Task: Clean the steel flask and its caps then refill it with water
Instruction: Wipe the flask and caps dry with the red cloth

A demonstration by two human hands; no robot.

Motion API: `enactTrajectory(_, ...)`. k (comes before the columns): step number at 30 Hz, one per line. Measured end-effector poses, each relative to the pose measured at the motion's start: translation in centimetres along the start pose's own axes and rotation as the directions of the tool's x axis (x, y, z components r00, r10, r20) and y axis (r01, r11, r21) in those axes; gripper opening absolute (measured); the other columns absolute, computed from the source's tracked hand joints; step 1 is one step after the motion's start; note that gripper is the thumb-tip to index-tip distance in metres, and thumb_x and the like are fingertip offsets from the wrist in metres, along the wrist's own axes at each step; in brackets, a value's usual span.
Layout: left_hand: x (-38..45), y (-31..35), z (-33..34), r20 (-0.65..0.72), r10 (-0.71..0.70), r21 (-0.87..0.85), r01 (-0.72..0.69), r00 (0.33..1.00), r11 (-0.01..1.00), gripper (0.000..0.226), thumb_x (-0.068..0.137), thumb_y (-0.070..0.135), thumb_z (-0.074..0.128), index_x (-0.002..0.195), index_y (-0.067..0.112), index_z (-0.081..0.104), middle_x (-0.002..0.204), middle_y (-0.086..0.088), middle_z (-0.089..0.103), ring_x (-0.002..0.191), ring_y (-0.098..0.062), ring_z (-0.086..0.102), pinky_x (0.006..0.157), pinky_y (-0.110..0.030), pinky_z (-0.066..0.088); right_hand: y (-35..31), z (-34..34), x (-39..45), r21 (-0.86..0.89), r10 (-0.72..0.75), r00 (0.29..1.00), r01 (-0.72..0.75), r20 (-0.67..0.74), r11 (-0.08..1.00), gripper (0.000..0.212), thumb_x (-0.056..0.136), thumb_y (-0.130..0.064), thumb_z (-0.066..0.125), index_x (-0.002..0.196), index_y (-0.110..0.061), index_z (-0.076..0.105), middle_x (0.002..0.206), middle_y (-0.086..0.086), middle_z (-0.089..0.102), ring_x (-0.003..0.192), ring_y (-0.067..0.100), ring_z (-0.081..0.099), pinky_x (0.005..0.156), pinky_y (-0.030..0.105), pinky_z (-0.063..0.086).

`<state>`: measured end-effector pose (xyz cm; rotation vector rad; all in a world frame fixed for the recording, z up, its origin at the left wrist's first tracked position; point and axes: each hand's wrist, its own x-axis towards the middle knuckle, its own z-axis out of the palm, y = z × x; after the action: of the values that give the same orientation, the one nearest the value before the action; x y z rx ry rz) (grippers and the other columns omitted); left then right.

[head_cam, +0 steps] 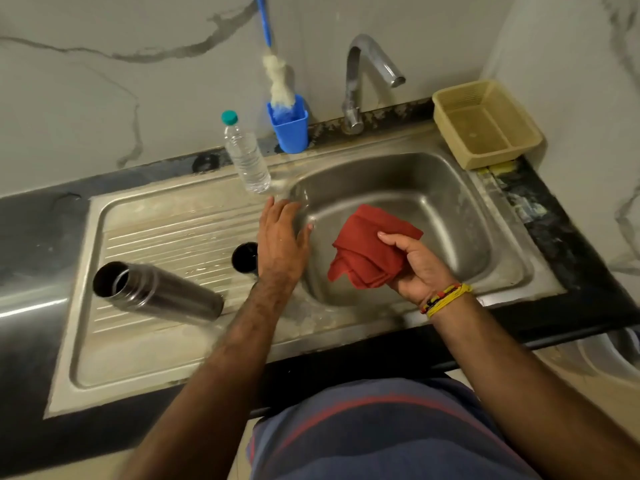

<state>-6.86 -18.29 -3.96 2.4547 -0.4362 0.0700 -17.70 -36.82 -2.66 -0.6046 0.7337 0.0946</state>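
- The steel flask lies on its side, uncapped, on the ribbed drainboard left of the sink basin, open mouth toward the left.
- A black cap sits on the drainboard between the flask and the basin, partly hidden by the left wrist.
- The left hand is spread flat, fingers straight, over the basin's left rim, holding nothing.
- The right hand grips a folded red cloth above the basin.
- A clear water bottle with a green lid stands behind the basin's left corner.
- A blue brush holder stands left of the tap, behind the basin.
- A beige basket rests on the counter at the basin's far right corner.
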Motion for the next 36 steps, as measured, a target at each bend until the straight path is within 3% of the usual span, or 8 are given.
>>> enactTrajectory(8,9.9,7.3,6.8,0.241,0.088,0.059,-0.105,0.967,0.993,0.061,0.098,0.012,0.062,0.154,0.016,0.039,0.162,-0.008,0.035,0.154,-0.025,0.024,0.127,-0.041,0.017,-6.8,-5.2,2.4,0.0,-0.139,0.942,0.146,-0.305,0.989,0.035,0.094,-0.027,0.065,0.125,-0.009,0.064,0.122,0.015,0.069,0.108,0.031,0.068,0.084,0.049,0.057)
enactTrajectory(13,16.9,8.4,11.4,0.42,0.046,0.145,-0.117,0.907,0.982,0.076,0.096,0.011,0.064,0.161,0.01,0.024,0.168,-0.016,0.019,0.156,-0.032,0.015,0.128,-0.042,0.014,-16.2,-5.1,4.3,-0.143,-0.501,0.784,0.484,-0.366,0.863,0.029,0.091,-0.006,0.066,0.119,-0.001,0.064,0.11,0.017,0.07,0.092,0.028,0.071,0.073,0.037,0.061)
enactTrajectory(16,20.0,6.4,12.8,0.456,-0.085,0.233,-0.027,0.886,0.972,0.086,0.095,0.013,0.066,0.163,0.009,0.012,0.169,-0.017,0.01,0.156,-0.035,0.009,0.127,-0.046,0.012,-23.0,-3.5,7.3,-0.489,-0.785,0.542,0.619,-0.3,0.615,0.025,0.085,-0.02,0.073,0.107,-0.01,0.069,0.101,0.009,0.073,0.087,0.022,0.072,0.076,0.041,0.062)
enactTrajectory(19,21.1,4.4,13.8,0.449,-0.185,0.274,0.062,0.874,0.96,0.087,0.091,0.011,0.068,0.161,0.008,0.017,0.167,-0.018,0.019,0.153,-0.037,0.022,0.124,-0.051,0.022,-26.7,-3.7,11.3,-0.87,-0.964,0.259,0.487,0.052,0.084,0.034,0.083,-0.021,0.07,0.114,-0.008,0.071,0.109,0.007,0.073,0.102,0.018,0.068,0.094,0.035,0.055)
enactTrajectory(22,21.4,3.2,14.8,0.434,-0.187,0.305,0.052,0.881,0.951,0.085,0.09,0.003,0.065,0.161,0.009,0.019,0.168,-0.016,0.02,0.151,-0.037,0.027,0.123,-0.05,0.026,-27.6,-5.7,15.7,-0.946,-0.794,0.521,0.237,0.315,-0.219,0.053,0.083,-0.011,0.067,0.135,-0.014,0.06,0.134,0.009,0.061,0.126,0.024,0.054,0.112,0.033,0.039)
enactTrajectory(25,21.7,2.8,14.6,0.418,-0.178,0.327,0.035,0.891,0.944,0.076,0.089,0.002,0.06,0.159,0.008,0.028,0.161,-0.019,0.034,0.143,-0.041,0.04,0.119,-0.047,0.033,-26.9,-7.9,17.7,-0.948,-0.484,0.87,-0.071,0.093,-0.31,0.064,0.083,-0.017,0.066,0.145,-0.024,0.049,0.153,0.008,0.042,0.144,0.032,0.032,0.119,0.05,0.027)
enactTrajectory(29,21.7,3.1,13.9,0.417,-0.166,0.361,0.005,0.893,0.933,0.072,0.093,-0.001,0.054,0.159,0.013,0.03,0.161,-0.015,0.036,0.142,-0.039,0.042,0.118,-0.045,0.035,-27.4,-7.4,17.4,-0.993,-0.552,0.829,0.033,0.088,-0.109,0.047,0.089,-0.018,0.064,0.136,-0.018,0.059,0.143,0.01,0.051,0.133,0.031,0.046,0.118,0.044,0.032)
enactTrajectory(36,20.9,3.7,13.8,0.505,-0.225,0.401,0.004,0.833,0.916,0.093,0.095,-0.001,0.057,0.164,0.02,-0.001,0.171,-0.001,-0.007,0.158,-0.025,0.001,0.127,-0.049,0.009,-23.3,-7.7,17.4,-0.916,-0.674,0.738,-0.245,0.036,-0.318,0.046,0.103,-0.044,0.029,0.14,-0.028,0.05,0.151,0.01,0.046,0.138,0.038,0.04,0.118,0.064,0.004)
